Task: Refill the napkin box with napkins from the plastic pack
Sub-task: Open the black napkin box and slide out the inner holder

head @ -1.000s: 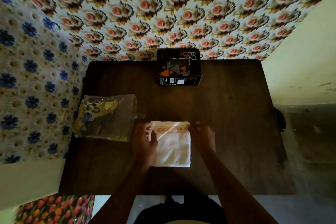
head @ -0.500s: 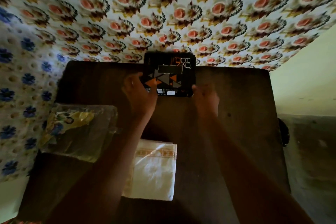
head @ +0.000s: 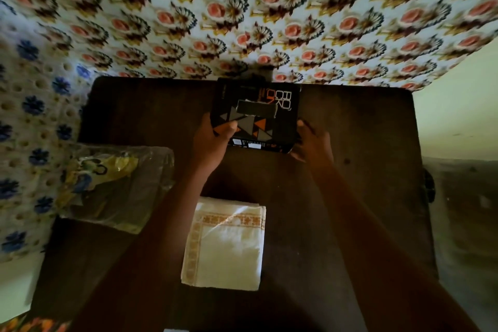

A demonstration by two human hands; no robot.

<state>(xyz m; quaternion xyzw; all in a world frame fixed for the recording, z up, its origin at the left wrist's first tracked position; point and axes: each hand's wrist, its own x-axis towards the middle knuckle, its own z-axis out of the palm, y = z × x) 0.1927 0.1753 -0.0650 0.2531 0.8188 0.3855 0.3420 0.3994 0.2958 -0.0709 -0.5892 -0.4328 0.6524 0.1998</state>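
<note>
- Cardboard napkin box [head: 256, 113], black and rectangular with grey and orange triangles and a dark slot on its top face, sits at the far middle of the dark wooden table [head: 363, 129].
- Left hand [head: 210, 140] clamps the box's near-left corner, thumb lying over the top face.
- Right hand [head: 314, 143] grips the near-right corner, fingers curled against the side.
- Napkins [head: 225, 245], a flat square stack of soft white paper with an orange patterned border, lie near the person, between both forearms.
- Crinkled clear plastic pack [head: 113, 186] with yellow and blue print rests at the table's left edge, lying flat.
</note>
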